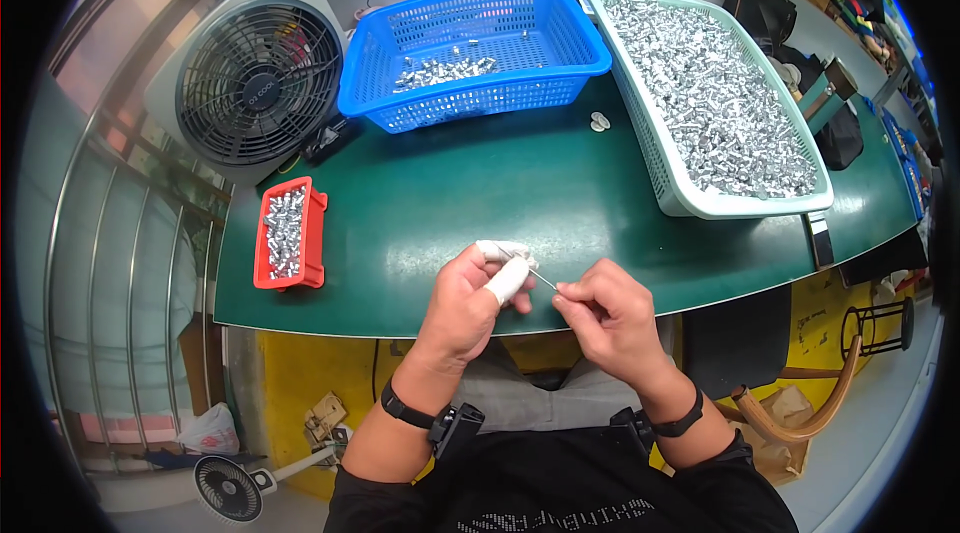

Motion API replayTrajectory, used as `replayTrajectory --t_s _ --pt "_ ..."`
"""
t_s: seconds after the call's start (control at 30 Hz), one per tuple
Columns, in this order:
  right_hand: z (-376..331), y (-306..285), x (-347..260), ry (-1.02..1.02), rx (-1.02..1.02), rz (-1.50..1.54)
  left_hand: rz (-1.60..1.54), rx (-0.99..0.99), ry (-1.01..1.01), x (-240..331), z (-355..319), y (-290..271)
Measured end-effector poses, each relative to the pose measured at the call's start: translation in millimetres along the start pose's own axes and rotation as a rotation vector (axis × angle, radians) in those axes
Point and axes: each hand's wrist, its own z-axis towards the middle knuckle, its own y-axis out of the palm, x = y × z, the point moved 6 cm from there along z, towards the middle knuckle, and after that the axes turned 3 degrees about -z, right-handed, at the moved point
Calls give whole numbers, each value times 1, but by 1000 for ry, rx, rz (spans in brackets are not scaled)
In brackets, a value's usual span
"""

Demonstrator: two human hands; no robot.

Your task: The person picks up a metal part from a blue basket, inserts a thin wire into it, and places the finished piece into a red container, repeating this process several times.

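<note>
Mid-poke right now: left hand [470,298], fingers taped white, pinched on a tiny metal part [527,263] over the green table [450,193] edge; right hand [610,318] pinched on a thin pin [545,280]. Probably needs steady aim next. Blue basket [470,43], mint basket [700,93], red bin [288,233] behind. No labels readable.
</note>
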Motion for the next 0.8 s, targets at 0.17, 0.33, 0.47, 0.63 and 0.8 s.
replayTrajectory --t_s 0.17,0.33,0.47,0.63,0.8 --pt "-5 0 14 230 -128 338 -85 -53 109 1 -9 -1" --pt "-10 -8 9 136 -77 201 -259 76 162 -2 -5 -7" --pt "-15 -15 14 192 -74 246 -410 119 168 -5 -3 -13" --pt "-13 -14 11 226 -104 307 -461 51 140 -1 -5 -7" --pt "-13 -10 10 236 -137 327 -448 16 85 -4 -6 -2"
